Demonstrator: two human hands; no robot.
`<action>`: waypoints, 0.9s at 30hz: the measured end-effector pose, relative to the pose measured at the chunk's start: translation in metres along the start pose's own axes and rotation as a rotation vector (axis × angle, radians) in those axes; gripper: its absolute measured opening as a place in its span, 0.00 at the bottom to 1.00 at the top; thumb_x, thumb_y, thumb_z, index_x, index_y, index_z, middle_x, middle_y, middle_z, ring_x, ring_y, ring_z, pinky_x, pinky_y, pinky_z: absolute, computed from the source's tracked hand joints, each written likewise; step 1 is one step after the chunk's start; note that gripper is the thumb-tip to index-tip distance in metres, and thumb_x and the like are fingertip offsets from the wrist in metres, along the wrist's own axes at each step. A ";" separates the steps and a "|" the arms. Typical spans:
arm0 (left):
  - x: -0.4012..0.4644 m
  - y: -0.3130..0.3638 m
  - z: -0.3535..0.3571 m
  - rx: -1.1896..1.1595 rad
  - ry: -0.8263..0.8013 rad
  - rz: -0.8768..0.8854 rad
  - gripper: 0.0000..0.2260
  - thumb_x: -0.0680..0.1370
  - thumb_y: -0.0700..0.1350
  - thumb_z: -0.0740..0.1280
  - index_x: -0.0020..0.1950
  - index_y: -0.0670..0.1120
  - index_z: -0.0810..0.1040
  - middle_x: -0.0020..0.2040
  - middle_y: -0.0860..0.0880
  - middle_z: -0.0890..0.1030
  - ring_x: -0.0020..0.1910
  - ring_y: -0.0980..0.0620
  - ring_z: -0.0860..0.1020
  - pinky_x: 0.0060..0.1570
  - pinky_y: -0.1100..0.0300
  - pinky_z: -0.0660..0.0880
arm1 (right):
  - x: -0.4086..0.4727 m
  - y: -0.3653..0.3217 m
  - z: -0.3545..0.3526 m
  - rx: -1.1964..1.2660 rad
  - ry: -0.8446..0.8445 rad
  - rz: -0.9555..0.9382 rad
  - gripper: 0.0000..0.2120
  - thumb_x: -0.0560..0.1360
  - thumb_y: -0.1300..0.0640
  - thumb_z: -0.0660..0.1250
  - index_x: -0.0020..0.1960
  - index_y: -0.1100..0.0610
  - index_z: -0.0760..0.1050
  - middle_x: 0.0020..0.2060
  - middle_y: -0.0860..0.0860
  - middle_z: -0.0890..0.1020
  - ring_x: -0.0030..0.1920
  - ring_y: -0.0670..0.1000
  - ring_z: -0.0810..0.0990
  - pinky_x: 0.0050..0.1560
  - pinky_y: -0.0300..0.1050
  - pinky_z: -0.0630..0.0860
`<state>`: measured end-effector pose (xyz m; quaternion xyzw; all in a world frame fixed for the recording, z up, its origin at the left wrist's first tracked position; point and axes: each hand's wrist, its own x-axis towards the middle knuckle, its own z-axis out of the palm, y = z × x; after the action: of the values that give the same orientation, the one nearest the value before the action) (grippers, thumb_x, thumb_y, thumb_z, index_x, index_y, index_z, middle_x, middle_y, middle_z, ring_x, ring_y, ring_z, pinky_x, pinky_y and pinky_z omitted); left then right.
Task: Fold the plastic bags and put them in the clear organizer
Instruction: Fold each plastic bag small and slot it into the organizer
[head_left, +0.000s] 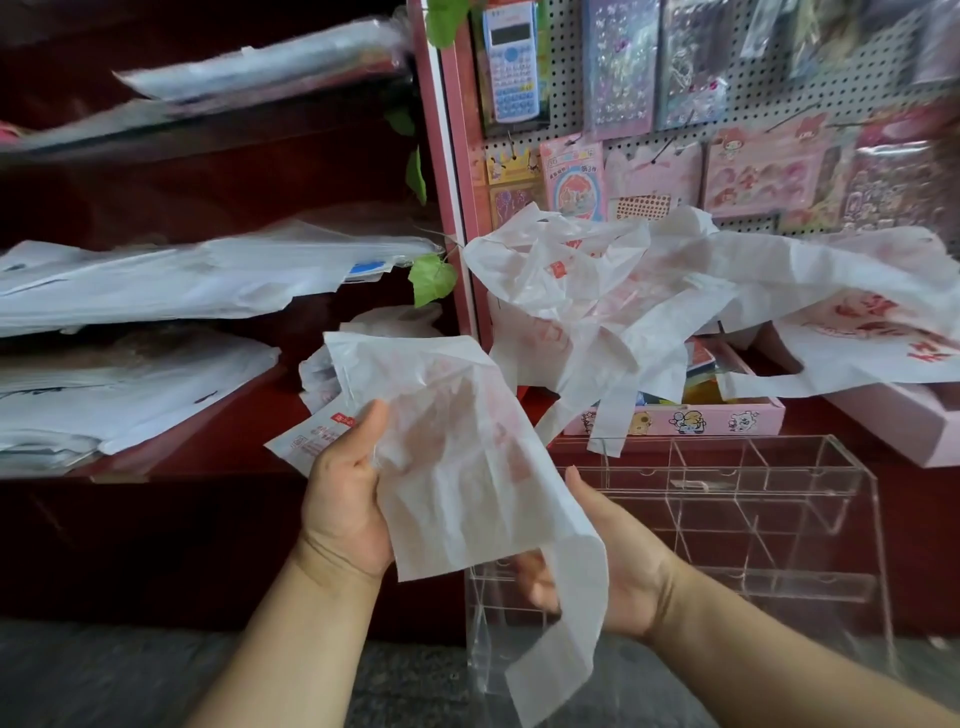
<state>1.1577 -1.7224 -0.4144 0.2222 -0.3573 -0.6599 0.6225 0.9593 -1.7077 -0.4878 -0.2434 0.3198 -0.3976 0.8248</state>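
Note:
I hold a thin white plastic bag (457, 467) with faint red print in front of me, partly folded into a long panel. My left hand (348, 499) grips its left edge, thumb on top. My right hand (613, 566) is under the bag's lower end, fingers curled around the handle strip that hangs down. The clear organizer (727, 519), an acrylic rack with several compartments, stands just right of and behind my hands. A loose heap of more white bags (649, 291) with red print lies above it on the shelf.
Dark red shelves on the left carry stacks of flat white bags (156, 280). A pink box (701, 418) sits behind the organizer. A pegboard (727, 104) with a calculator and sticker packs hangs above. Grey floor lies below.

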 end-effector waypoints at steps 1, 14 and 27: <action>-0.001 -0.001 0.000 0.003 0.007 0.008 0.16 0.75 0.49 0.61 0.50 0.43 0.86 0.50 0.43 0.85 0.46 0.45 0.85 0.40 0.51 0.82 | -0.002 -0.005 -0.002 0.029 0.032 -0.065 0.28 0.80 0.41 0.55 0.57 0.65 0.76 0.36 0.60 0.80 0.31 0.56 0.80 0.31 0.47 0.79; 0.011 -0.009 -0.015 0.430 0.159 -0.069 0.10 0.79 0.42 0.66 0.57 0.42 0.82 0.54 0.41 0.84 0.52 0.44 0.84 0.52 0.49 0.78 | -0.070 -0.077 -0.035 -0.320 0.386 -0.649 0.07 0.77 0.58 0.65 0.42 0.60 0.76 0.35 0.58 0.81 0.30 0.54 0.81 0.32 0.46 0.81; 0.023 -0.029 0.009 0.586 0.168 0.082 0.07 0.77 0.42 0.68 0.51 0.42 0.83 0.50 0.42 0.85 0.52 0.44 0.84 0.60 0.46 0.76 | -0.096 -0.093 -0.060 -0.202 0.407 -0.850 0.06 0.74 0.61 0.65 0.50 0.61 0.73 0.43 0.59 0.80 0.40 0.57 0.80 0.40 0.47 0.82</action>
<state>1.1289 -1.7435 -0.4265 0.4314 -0.4882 -0.4824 0.5855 0.8237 -1.6913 -0.4358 -0.3485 0.3838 -0.7063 0.4820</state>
